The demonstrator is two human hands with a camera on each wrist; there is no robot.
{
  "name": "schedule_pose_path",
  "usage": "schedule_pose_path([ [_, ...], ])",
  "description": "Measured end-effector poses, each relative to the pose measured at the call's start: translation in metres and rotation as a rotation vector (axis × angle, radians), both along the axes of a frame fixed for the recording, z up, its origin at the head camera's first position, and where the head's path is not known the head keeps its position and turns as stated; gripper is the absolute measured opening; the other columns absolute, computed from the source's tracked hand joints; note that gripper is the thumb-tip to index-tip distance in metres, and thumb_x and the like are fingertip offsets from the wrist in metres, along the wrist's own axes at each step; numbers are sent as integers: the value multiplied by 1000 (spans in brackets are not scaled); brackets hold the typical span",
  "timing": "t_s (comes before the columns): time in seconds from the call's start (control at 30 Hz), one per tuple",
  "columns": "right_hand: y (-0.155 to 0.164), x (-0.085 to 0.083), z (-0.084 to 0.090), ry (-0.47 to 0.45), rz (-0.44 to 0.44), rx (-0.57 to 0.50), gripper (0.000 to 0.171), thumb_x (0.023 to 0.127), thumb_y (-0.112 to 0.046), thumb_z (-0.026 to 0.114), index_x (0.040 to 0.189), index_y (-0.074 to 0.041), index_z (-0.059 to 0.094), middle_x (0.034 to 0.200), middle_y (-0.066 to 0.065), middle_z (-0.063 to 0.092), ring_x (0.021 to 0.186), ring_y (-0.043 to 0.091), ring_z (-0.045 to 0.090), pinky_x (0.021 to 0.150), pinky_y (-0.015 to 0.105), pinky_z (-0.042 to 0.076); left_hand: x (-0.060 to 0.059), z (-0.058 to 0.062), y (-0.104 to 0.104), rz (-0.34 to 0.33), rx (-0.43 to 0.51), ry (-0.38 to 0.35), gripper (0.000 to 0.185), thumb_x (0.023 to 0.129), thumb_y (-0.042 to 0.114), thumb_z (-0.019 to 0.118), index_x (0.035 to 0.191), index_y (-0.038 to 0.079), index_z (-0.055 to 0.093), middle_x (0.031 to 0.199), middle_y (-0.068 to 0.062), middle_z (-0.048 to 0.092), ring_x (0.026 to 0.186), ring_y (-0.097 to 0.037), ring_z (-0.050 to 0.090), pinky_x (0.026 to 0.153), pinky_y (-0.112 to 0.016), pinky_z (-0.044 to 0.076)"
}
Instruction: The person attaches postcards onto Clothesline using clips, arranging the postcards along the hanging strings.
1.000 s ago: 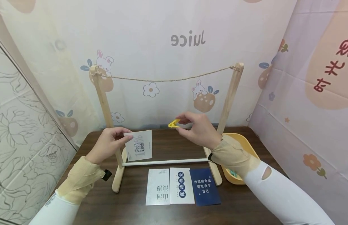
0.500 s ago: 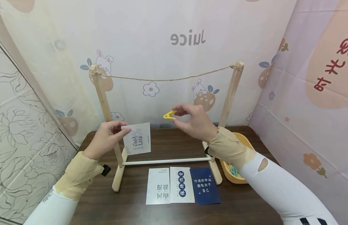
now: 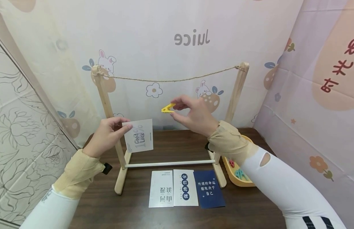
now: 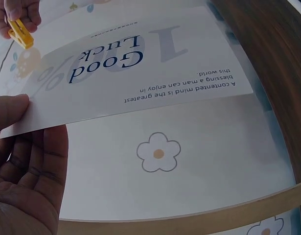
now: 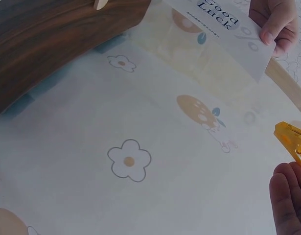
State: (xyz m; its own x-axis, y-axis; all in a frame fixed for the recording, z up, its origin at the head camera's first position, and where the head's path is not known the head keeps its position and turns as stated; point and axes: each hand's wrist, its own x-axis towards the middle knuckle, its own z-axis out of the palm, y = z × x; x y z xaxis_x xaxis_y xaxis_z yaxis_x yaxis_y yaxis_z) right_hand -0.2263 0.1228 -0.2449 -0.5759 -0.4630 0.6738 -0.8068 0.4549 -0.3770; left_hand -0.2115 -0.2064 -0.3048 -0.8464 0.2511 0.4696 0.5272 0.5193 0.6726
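Between thumb and fingers my left hand point(image 3: 108, 135) pinches one edge of a white card point(image 3: 142, 136) printed "Good Luck"; the left wrist view shows the card point(image 4: 140, 68) close up. My right hand point(image 3: 195, 114) pinches a yellow clothespin point(image 3: 167, 108), up and to the right of the card and apart from it. In the right wrist view the clothespin point(image 5: 291, 139) sits at the right edge, partly cut off. Above both hands a twine line point(image 3: 154, 80) sags between two wooden posts; neither the card nor the clothespin touches it.
The wooden frame has posts left point(image 3: 103, 95) and right point(image 3: 237, 92), joined low by a white rod point(image 3: 169, 163). On the table lie two white cards point(image 3: 161, 189) and a navy card point(image 3: 209, 189). A yellow basket point(image 3: 237, 181) with colored clothespins stands right, partly behind my forearm.
Both hands have risen, the left one slightly with the card. My right hand has also shifted left with the clothespin. More of the basket now shows below my right forearm.
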Motion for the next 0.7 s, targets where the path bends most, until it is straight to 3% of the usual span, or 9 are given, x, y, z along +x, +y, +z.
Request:
schedule_pose_path([
  [0.2, -5, -2, 7, 6, -1, -3, 28, 92, 0, 81, 118, 6, 72, 113, 20, 80, 99, 33, 79, 94, 44, 65, -1, 8, 0, -5, 5, 17, 13, 103, 5, 73, 111, -5, 77, 97, -21, 80, 70, -7, 61, 59, -20, 46],
  [0.43, -10, -4, 15, 4, 8, -30, 28, 92, 0, 80, 117, 7, 72, 113, 20, 80, 98, 31, 79, 93, 43, 65, -2, 17, 1, 17, 15, 55, 16, 101, 6, 75, 112, -5, 79, 85, -18, 75, 64, -6, 51, 56, -20, 40],
  [0.7, -15, -5, 27, -2, 12, -53, 27, 93, -1, 81, 118, 6, 72, 113, 18, 81, 98, 29, 79, 95, 42, 64, -3, 24, 0, 21, 12, 71, 14, 101, 6, 75, 111, -4, 79, 89, -19, 78, 66, -5, 55, 58, -18, 43],
])
